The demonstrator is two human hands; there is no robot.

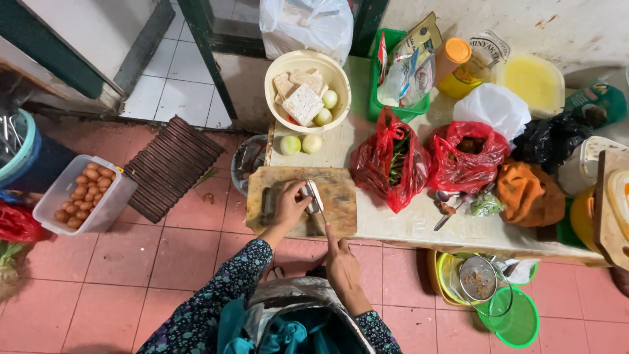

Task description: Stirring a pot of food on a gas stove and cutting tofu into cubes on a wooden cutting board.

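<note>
A worn wooden cutting board (341, 190) lies at the near left end of the pale table (406, 219). My left hand (290, 204) presses down on a small pale piece of food (306, 190) on the board; what the food is, I cannot tell. My right hand (341, 263) grips the handle of a knife (316, 198), index finger stretched along it, and the blade rests against the food beside my left fingers. Two pale green round vegetables (301, 144) sit just beyond the board.
A cream bowl (341, 82) holds tempeh blocks and round vegetables. Two red plastic bags (377, 164), a green basket of packets (375, 98), jars and tubs crowd the table. On the floor are a tub of eggs (84, 190), a ridged mat (173, 167) and a green colander (521, 324).
</note>
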